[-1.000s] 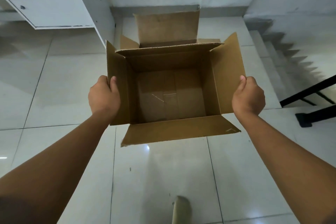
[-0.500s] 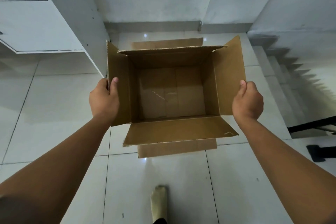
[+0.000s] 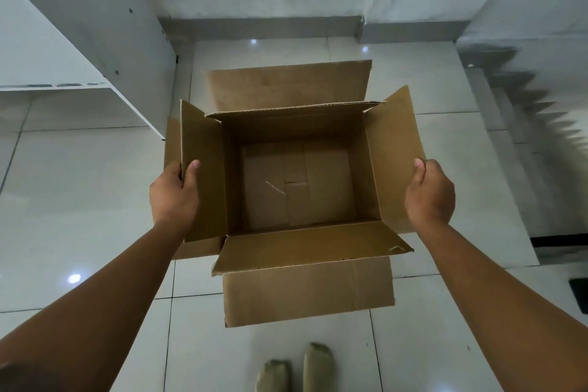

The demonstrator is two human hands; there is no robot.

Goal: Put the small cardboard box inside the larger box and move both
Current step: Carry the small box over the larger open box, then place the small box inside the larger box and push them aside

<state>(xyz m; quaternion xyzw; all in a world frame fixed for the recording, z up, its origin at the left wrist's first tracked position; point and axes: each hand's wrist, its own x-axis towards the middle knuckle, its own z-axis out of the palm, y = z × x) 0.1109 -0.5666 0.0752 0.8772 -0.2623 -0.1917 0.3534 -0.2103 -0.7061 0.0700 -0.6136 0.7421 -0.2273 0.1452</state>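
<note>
I hold the small cardboard box (image 3: 299, 188) by its side flaps, top open and nothing inside it. My left hand (image 3: 173, 194) grips the left flap with the thumb inside. My right hand (image 3: 429, 191) grips the right flap the same way. The larger box (image 3: 308, 289) stands on the tiled floor directly beneath. Only its far flap, a strip on the left and its near side show around the small box. The rest of it is hidden, so I cannot tell how deep the small box sits in it.
A white cabinet (image 3: 79, 25) stands at the left, its corner close to the boxes. Stairs (image 3: 525, 99) descend at the right. A grey wall closes the far side. My feet (image 3: 315, 366) are just behind the larger box. A black object (image 3: 579, 293) lies at the right edge.
I have stepped forward with the small box. The larger box, earlier beyond it, now lies right under it, showing on its far, left and near sides. Both hands keep their grip.
</note>
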